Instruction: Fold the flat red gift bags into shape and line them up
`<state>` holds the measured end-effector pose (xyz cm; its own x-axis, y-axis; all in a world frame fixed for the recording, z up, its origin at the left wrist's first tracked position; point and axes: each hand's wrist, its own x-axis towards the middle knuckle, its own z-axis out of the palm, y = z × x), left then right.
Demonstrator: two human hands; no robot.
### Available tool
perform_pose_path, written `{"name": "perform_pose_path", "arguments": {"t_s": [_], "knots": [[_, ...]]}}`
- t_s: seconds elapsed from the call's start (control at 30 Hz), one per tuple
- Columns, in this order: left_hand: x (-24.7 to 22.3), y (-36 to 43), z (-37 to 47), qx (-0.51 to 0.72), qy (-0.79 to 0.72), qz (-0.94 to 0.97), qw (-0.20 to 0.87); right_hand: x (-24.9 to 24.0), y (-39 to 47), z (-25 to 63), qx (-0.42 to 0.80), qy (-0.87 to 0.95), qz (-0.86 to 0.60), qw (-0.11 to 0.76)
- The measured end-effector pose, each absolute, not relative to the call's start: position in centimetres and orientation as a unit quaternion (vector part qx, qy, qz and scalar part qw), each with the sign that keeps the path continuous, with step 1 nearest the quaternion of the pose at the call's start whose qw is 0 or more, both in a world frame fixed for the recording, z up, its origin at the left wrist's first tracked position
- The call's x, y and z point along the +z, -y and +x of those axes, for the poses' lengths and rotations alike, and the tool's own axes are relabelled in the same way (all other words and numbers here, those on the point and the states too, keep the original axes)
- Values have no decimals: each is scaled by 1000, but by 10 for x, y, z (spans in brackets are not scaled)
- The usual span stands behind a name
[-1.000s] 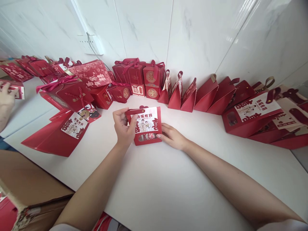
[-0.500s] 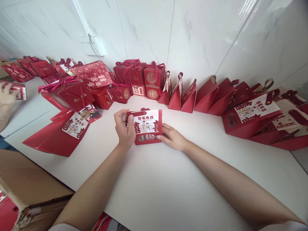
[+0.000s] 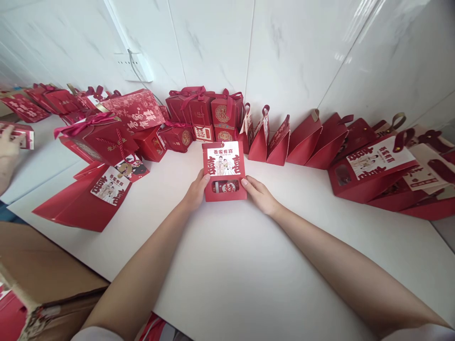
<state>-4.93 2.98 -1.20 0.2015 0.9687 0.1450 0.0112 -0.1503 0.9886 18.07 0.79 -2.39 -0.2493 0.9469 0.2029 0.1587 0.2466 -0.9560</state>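
Observation:
Between my two hands is a small red gift box point(image 3: 225, 171) with a white card showing a cartoon bridal couple and a clear window low on its front. My left hand point(image 3: 197, 191) grips its lower left edge, thumb on the front. At the lower right edge, my right hand point(image 3: 261, 195) holds it the same way, thumb at the corner. The fingers behind the box are hidden. Behind it stand red boxes with ribbon bows point(image 3: 223, 113) and a row of wedge-shaped red boxes point(image 3: 279, 142).
Several red boxes with couple cards point(image 3: 373, 161) crowd the right side of the white table point(image 3: 270, 265). More boxes point(image 3: 85, 199) stand at left. An open cardboard carton point(image 3: 46, 265) is at lower left. Another person's hand point(image 3: 7, 154) holds a red box at far left.
The box has moved slightly up and away, and its front faces me more squarely. My left hand has slid from its upper left side down to the lower left edge.

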Motion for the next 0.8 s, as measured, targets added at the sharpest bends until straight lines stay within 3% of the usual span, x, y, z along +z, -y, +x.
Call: {"name": "perform_pose_path", "arguments": {"t_s": [0.23,0.37,0.6,0.8], "knots": [[3,-25,-46,451,-479,520,545,-21,-5,184,441,659,-430,431],[5,-25,-46,461,-497,499,539,-23,-2,186,443,691,-345,455],[-7,-31,-41,461,-499,550,485,-23,7,180,196,775,-350,489],[9,-14,-39,399,-379,591,590,-26,11,178,67,813,-328,477]]}}
